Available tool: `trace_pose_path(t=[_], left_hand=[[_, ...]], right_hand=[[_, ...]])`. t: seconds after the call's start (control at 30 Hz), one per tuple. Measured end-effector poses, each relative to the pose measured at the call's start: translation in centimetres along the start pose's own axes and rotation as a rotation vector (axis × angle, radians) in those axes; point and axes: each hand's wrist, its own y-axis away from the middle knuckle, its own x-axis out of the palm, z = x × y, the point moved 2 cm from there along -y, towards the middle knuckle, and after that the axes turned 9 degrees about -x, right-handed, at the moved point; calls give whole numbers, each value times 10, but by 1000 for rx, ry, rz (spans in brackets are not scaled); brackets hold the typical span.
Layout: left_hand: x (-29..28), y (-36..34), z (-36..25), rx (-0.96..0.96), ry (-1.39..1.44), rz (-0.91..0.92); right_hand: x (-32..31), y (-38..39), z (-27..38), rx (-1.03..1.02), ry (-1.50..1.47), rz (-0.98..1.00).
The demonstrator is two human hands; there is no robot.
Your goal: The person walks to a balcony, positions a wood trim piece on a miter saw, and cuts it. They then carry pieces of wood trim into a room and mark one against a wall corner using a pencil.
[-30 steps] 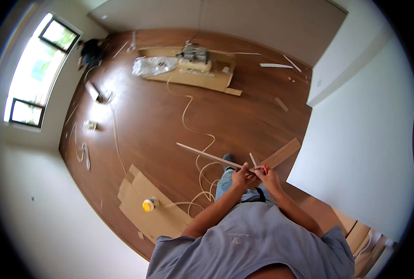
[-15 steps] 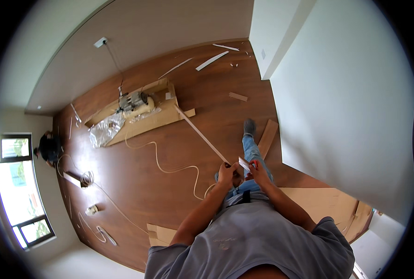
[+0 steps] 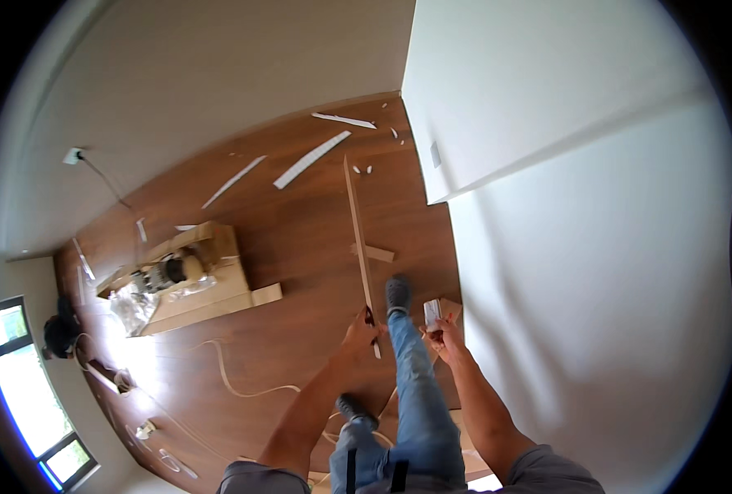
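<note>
My left hand (image 3: 359, 332) is closed around a long, thin wood-coloured strip (image 3: 356, 218). From that hand the strip stretches away toward the far corner of the room, and a short pale end pokes out below the fingers. Something dark also shows at these fingers, too small to name. My right hand (image 3: 446, 337) grips a short whitish, shiny flat piece (image 3: 432, 313), which sticks up past the fingertips; a hint of red shows near the fingers. The two hands are apart, one on each side of my forward leg (image 3: 415, 362).
An air compressor (image 3: 168, 272) sits on opened cardboard (image 3: 209, 305) at the left. White strips (image 3: 312, 159) and a short wooden board (image 3: 376, 253) lie on the brown floor. A pale hose (image 3: 226, 379) curls across it. Another person (image 3: 60, 331) crouches by the window. A white wall (image 3: 563, 247) stands at right.
My view has shifted toward the far corner, and one leg is stepped forward. The long strip now points more straight ahead. My hands, close together before, have moved apart.
</note>
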Motion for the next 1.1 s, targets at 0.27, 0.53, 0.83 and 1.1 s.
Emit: trace_pose_path(t=[0.27, 0.53, 0.83, 1.1], left_hand=[[57, -353, -108, 276, -88, 37], [99, -513, -210, 385, -193, 46], [110, -599, -242, 428, -228, -85], [128, -637, -255, 424, -576, -310]], right_hand=[[-20, -261, 65, -128, 471, -120], [-79, -416, 67, -386, 648, -180], [-86, -438, 46, -418, 783, -315], [-56, -482, 57, -424, 983, -543]])
